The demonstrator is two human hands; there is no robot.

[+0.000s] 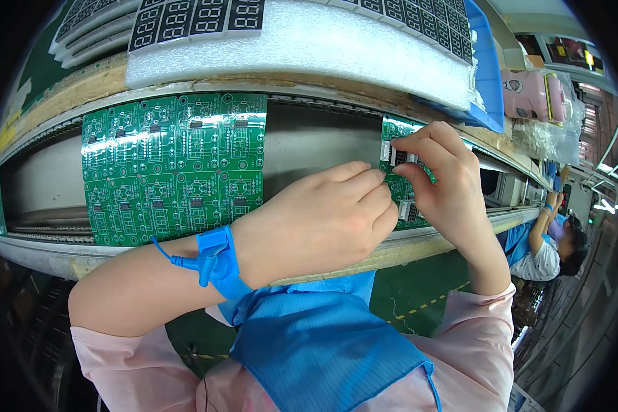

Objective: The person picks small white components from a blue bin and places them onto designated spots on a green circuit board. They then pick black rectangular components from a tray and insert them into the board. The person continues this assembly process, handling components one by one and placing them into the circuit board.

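My right hand [446, 180] pinches a small black-and-white digit display [401, 158] between thumb and forefinger, at the surface of a green circuit board [395, 127] on the right of the rail track. Just left of it, my left hand [323, 218] lies over the near part of that board. Its fingers are curled together, and whatever they hold is hidden. A blue wrist strap [220, 255] with a cord circles my left wrist. Closer to me on the same board sits another digit display [409, 211], partly behind my right hand.
A green circuit board panel [175, 165] lies on the track to the left. Beyond the rail, digit displays [196, 19] stand in rows on white foam [288, 51]. A blue bin [487, 82] and a pink case [532, 95] are at the far right. Another person [542, 247] works farther right.
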